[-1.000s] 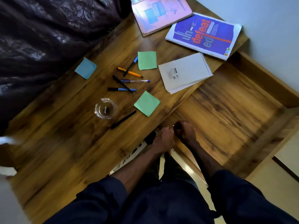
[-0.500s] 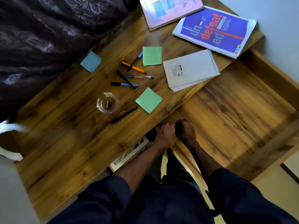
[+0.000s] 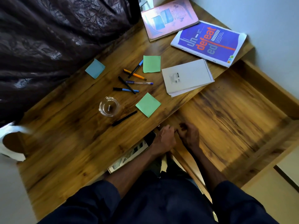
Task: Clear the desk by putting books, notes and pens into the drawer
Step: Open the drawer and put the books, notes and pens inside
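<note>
A person's left hand (image 3: 165, 138) and right hand (image 3: 189, 135) sit knuckle to knuckle at the near edge of a wooden table (image 3: 68, 143), where an open wooden drawer (image 3: 234, 123) juts out to the right. Both hands have curled fingers; whether they grip anything cannot be told.

Everything else lies on the table:
- a pink paperback book (image 3: 169, 18) at the far end
- a blue magazine with orange lettering (image 3: 208, 42) beside it
- a white spiral notepad (image 3: 186, 76), overhanging the drawer
- two green sticky notes (image 3: 151, 63) (image 3: 148, 104) and one blue sticky note (image 3: 95, 68)
- a loose cluster of five pens (image 3: 126, 84)
- a lone black pen (image 3: 124, 118), just beside a clear glass ashtray (image 3: 108, 108)
</note>
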